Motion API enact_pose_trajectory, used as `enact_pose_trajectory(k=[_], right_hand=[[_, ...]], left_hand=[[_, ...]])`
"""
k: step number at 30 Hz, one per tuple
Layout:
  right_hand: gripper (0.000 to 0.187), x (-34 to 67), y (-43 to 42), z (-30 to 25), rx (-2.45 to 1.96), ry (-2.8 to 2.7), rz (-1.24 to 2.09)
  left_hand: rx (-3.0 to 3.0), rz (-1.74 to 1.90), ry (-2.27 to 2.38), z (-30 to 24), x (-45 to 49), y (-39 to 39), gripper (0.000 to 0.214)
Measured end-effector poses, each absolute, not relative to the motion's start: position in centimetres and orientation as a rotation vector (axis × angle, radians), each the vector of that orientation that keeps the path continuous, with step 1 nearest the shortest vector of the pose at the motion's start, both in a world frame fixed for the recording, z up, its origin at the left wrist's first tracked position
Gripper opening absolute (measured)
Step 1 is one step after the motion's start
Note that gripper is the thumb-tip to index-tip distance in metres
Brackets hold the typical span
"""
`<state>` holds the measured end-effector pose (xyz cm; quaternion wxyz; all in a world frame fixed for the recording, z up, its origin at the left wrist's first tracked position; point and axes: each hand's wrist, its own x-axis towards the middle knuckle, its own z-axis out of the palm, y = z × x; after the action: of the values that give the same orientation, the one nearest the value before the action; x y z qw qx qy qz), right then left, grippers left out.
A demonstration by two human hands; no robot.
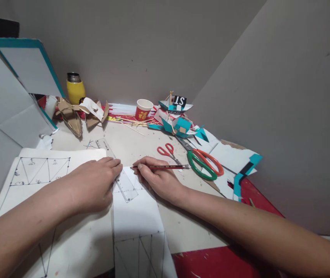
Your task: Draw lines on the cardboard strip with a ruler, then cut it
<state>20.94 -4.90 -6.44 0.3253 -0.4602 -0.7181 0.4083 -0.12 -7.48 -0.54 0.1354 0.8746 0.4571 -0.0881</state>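
My left hand presses a clear plastic ruler down, its fingers bent together over the ruler's left edge. The ruler lies slanted across a narrow white paper strip. Pinched in my right hand is a dark red pencil, held nearly flat. Its tip is close to the ruler's right edge, near the strip's upper end; whether it touches the paper I cannot tell. Faint lines mark the paper there, and darker triangle lines run across its near end. Left of it lies a large sheet with drawn, labelled triangles.
Red-handled scissors and bigger green-and-orange-handled scissors lie to the right. Behind stand a yellow bottle, a red-and-white paper cup, cardboard pieces and teal paper boats. A white board rises at left.
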Motion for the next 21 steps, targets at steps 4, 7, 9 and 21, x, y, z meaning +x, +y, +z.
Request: enact_pose_trajectory(k=[4,7,9,21], right_hand=[[0.017,21.0,-4.9,-6.4,-1.194,-1.903,1.031],[0.017,21.1,-5.0,-6.4,-1.204,-1.904,1.031],[0.017,21.1,-5.0,-6.4,-1.201,-1.896,1.047],[0.028,22.1,-5.1,-5.5,-1.072,-1.649,1.185]], left_hand=[[2.54,-0.28,1.332,-0.5,-0.1,-7.5,0.064],[2.545,-0.288,1.337,-0.6,0.0,-7.4,0.064],[2.55,-0.29,1.339,-0.6,0.1,-7.4,0.064],[2.575,-0.164,1.309,-1.2,-0.4,-7.2,0.056]])
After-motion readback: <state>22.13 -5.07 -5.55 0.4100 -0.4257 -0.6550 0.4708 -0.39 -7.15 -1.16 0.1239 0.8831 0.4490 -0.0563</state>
